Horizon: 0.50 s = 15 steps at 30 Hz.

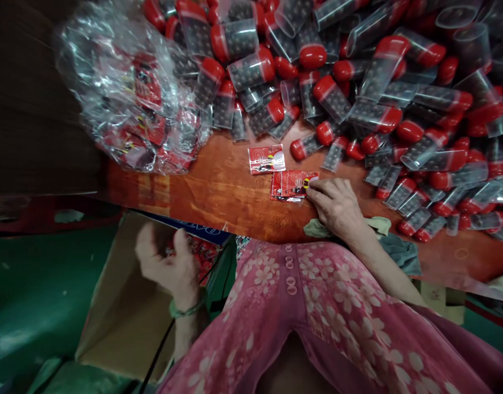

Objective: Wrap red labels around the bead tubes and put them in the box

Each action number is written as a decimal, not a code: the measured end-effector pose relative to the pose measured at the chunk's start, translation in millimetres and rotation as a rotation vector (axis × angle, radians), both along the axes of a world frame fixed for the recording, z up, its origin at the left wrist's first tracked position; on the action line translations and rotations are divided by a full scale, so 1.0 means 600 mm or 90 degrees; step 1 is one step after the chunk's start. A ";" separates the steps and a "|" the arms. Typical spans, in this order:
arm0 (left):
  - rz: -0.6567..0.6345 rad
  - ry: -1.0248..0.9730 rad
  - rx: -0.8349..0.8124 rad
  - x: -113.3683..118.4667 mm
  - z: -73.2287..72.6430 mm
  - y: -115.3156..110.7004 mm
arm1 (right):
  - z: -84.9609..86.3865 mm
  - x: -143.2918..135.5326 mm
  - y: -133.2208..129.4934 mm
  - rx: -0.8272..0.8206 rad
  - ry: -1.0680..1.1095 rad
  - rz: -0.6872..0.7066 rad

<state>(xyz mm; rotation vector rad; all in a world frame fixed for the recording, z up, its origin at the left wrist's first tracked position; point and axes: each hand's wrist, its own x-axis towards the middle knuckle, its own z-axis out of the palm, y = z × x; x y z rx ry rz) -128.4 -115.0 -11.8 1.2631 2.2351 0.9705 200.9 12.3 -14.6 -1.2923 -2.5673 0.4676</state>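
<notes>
My right hand (pixel 335 208) rests at the table's front, its fingertips on the right end of a small stack of red printed cards (pixel 290 184). Thumb and fingers look pinched on the top card, which has a yellow and black mark. Just beyond that stack lies another red card (pixel 265 159) with a glossy surface. My left hand (pixel 167 265) hangs off the table, slightly blurred, with thumb and fingers apart and nothing in it. Below it stands an open cardboard box (pixel 126 306) with red printed pieces inside.
Many clear tubes with red caps (pixel 333 98) are heaped over the table's back and right. A clear plastic bag (pixel 144 98) of red packets sits at the back left. Cloth scraps (pixel 399 251) lie along the front edge of the wooden-looking table (pixel 202 191).
</notes>
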 end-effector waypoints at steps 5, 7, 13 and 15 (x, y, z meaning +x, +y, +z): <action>-0.424 0.122 0.241 0.149 0.008 0.126 | -0.002 -0.004 0.000 0.056 -0.034 0.029; -0.541 0.123 0.237 0.188 -0.002 0.164 | 0.001 -0.009 0.000 0.054 -0.066 0.030; -0.651 0.120 0.180 0.213 -0.032 0.205 | 0.016 -0.015 0.006 0.003 -0.054 0.042; -0.634 0.133 0.208 0.210 -0.035 0.206 | 0.025 -0.009 0.013 -0.014 -0.018 -0.001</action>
